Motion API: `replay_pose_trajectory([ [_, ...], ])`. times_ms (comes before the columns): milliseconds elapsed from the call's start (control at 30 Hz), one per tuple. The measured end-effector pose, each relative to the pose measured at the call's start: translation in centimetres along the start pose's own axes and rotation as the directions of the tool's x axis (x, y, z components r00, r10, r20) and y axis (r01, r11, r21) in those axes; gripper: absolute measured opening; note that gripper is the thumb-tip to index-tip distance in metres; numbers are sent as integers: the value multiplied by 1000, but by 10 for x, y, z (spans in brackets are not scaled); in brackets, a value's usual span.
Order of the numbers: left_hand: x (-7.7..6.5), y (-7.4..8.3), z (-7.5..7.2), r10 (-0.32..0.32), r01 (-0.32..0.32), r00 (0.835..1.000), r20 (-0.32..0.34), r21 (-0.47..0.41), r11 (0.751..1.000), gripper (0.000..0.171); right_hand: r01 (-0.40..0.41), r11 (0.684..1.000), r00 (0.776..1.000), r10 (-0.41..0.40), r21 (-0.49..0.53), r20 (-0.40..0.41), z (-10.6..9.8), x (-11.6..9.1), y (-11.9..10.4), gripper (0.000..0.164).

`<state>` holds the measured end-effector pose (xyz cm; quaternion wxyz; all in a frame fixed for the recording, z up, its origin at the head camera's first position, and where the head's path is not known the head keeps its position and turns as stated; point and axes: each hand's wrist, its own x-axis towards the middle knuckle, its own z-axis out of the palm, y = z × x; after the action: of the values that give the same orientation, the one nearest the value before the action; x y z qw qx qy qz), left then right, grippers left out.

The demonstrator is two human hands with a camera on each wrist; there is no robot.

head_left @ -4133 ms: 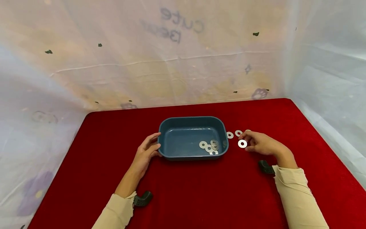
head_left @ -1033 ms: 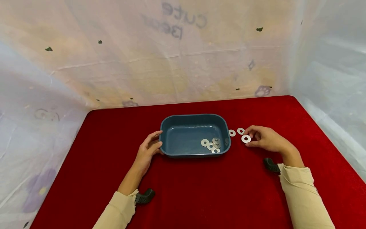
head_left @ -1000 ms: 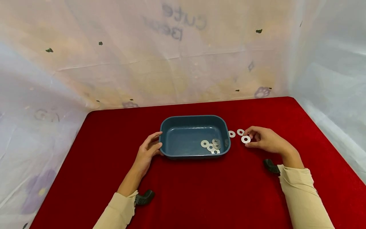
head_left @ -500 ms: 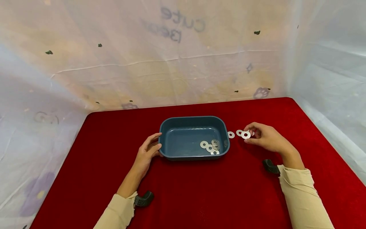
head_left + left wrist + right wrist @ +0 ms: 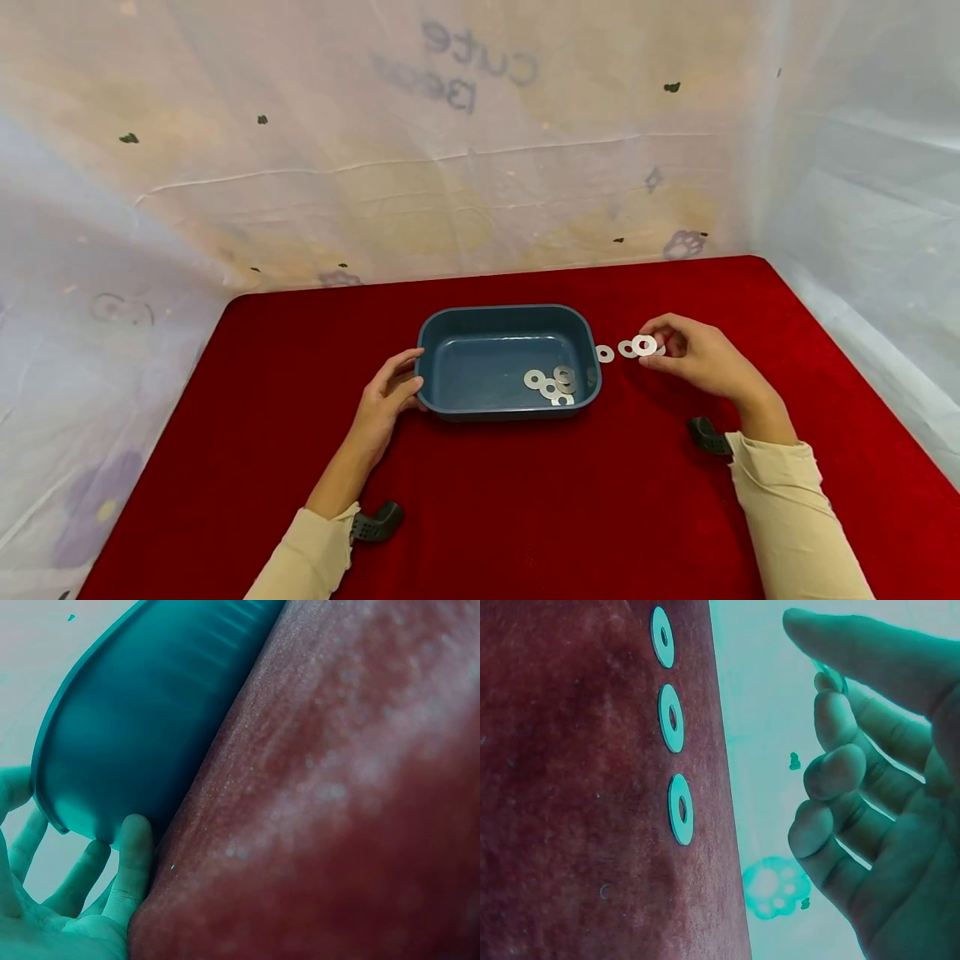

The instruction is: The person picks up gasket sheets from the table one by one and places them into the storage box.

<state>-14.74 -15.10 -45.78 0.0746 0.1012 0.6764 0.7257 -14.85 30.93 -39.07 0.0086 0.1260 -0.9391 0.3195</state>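
Note:
In the head view, my left hand (image 5: 382, 400) touches the left end of a blue-grey rectangular tub (image 5: 472, 375). Its fingers lie spread along the tub's outer wall, as the left wrist view also shows. Several flat metal washers (image 5: 535, 380) lie in the tub's front right part, some overlapping. My right hand (image 5: 701, 354) pinches a single washer (image 5: 644, 345) between thumb and fingertips, to the right of the tub. On the cloth near it lie a washer by the tub wall (image 5: 605, 354), a middle washer (image 5: 626, 350) and a far washer (image 5: 681, 810), the last partly covered in the head view.
A red cloth (image 5: 525, 508) covers the table, whose rounded back corners meet a pale printed curtain (image 5: 360, 192). White sheeting (image 5: 862, 208) hangs along the right side. Each wrist carries a dark camera mount (image 5: 378, 521).
My right hand has moved toward the back of the table with the pinched washer, which now overlaps the row of washers in the head view. The left hand and tub stay put.

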Motion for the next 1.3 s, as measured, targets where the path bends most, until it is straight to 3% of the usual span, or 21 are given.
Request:
replay_pose_trajectory([
  [1000,2,1,0,-4,4,1000,-8,-9,1000,48,13,1000,995,-12,5,-104,-6,-2,-17,34],
  [1300,1,1,1,-4,4,1000,-11,-9,1000,47,-25,1000,992,24,-6,-127,-5,-1,-18,34],
])
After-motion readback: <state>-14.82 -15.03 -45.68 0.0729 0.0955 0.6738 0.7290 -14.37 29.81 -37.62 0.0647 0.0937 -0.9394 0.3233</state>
